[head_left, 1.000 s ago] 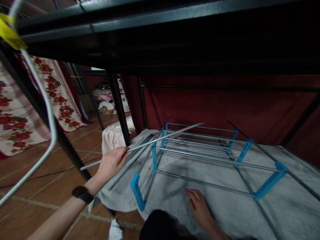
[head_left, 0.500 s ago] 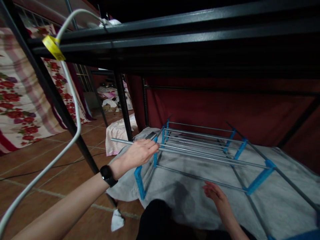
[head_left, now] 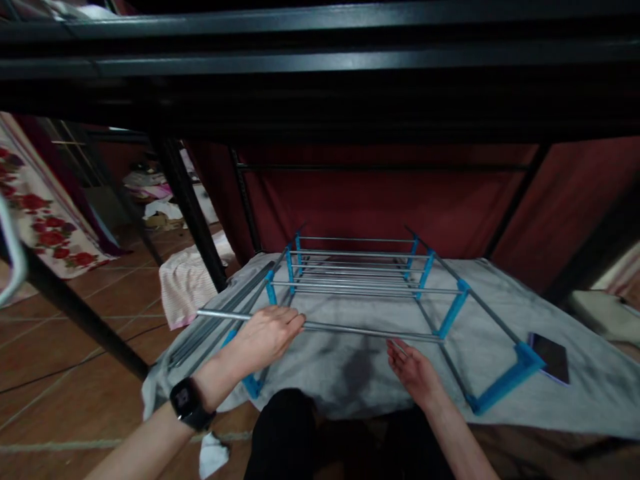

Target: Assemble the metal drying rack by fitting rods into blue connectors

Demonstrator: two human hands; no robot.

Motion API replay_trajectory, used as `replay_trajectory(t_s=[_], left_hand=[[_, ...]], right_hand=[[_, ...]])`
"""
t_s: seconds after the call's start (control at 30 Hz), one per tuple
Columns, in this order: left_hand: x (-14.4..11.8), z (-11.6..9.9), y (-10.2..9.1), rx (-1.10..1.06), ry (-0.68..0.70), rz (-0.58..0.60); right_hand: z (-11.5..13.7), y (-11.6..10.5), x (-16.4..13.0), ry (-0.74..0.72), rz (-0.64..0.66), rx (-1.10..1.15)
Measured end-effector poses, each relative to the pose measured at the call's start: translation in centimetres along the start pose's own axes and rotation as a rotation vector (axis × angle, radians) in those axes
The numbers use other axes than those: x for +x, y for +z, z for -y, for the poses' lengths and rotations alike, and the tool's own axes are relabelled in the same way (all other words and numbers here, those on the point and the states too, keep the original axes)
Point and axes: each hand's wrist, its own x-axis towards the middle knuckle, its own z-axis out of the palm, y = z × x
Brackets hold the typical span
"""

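My left hand (head_left: 274, 333), with a black watch on its wrist, is closed around a thin grey metal tube (head_left: 350, 329). The tube runs nearly level across the near part of a rack frame (head_left: 453, 313) made of grey tubes and blue plastic connectors. My right hand (head_left: 413, 373) is just below the tube's right part, palm turned up, fingers loosely curled and apart, holding nothing that I can see. The frame lies on a grey sheet (head_left: 320, 373), with several crossbars fitted between its two sides.
Several loose tubes (head_left: 220, 320) lie on the sheet left of the frame. A dark phone-like slab (head_left: 550, 359) rests at the right. Low overhead runs a black bunk rail (head_left: 320, 63). White paper (head_left: 214, 456) lies on the tiled floor, and a cloth (head_left: 187, 280) hangs beyond the bed post.
My view has turned right. My left hand has brought the tube nearer, away from the other crossbars. My right hand has come up close beneath the tube.
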Motion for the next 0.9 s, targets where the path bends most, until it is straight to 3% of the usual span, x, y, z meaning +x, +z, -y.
replay_trajectory(t_s=[0.37, 0.63, 0.73, 0.9], left_hand=[[-1.6, -3.3, 7.1, -0.154, -0.204, 0.125], [1.4, -7.2, 10.3, -0.103, -0.223, 0.286], [2.7, -8.6, 11.8, -0.073, -0.242, 0.298], [3.9, -8.7, 15.1, -0.061, -0.311, 0.335]], right_hand=[[0.5, -0.6, 1.0, 0.106, -0.08, 0.276], [1.9, -1.7, 3.5, 0.052, -0.248, 0.294], [2.4, -2.6, 4.1, 0.027, -0.304, 0.307], [2.2, -3.1, 5.0, -0.013, -0.342, 0.317]])
